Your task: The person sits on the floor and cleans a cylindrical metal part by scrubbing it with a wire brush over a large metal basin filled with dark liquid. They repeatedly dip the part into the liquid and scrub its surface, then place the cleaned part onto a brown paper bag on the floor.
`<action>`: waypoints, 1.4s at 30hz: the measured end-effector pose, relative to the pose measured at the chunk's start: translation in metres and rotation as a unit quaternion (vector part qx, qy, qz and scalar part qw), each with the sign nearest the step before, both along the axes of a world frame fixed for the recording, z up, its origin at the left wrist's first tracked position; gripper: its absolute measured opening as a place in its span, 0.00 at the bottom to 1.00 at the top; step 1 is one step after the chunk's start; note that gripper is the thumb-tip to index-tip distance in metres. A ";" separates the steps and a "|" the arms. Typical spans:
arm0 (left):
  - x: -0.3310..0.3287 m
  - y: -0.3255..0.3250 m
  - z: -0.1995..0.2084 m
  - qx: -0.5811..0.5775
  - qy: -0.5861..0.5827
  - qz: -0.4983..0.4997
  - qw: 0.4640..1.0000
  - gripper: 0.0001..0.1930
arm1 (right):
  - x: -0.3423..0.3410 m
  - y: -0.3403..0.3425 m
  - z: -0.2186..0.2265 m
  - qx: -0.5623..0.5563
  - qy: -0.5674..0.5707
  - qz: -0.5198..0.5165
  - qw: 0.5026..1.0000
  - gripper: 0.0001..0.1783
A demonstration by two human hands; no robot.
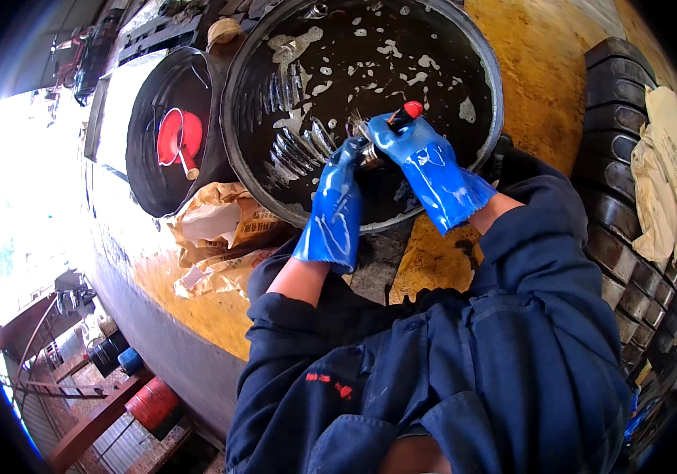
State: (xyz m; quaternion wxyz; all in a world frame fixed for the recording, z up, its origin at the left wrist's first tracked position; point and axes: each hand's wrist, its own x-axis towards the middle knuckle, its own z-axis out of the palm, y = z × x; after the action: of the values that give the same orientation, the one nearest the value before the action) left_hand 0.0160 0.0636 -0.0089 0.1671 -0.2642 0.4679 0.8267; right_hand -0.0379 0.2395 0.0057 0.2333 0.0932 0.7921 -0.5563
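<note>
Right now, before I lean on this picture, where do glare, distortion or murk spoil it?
In the head view, the bright opening at left is blown out to white; in the head view, outer edges bend toward a black rim; in the head view, glare streaks the wet left glove and right glove, and detail between them is too dark to tell.

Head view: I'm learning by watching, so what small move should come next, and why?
Probably a light stroke of the red-ended tool against the metallic-looking piece: the right hand grips the tool, the left hand is at the piece, and both are over foamy liquid in the tub.
</note>
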 end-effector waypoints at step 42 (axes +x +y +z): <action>-0.023 -0.047 -0.006 -0.030 -0.226 0.007 0.974 0.13 | -0.016 0.034 0.060 -0.111 0.496 0.316 0.801 0.16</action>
State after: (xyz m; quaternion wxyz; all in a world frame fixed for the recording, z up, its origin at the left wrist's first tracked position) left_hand -0.0073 0.0171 -0.0153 0.2544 -0.4528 0.4404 0.7323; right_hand -0.0542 0.2733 0.0654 -0.0197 -0.4776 0.7181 -0.5057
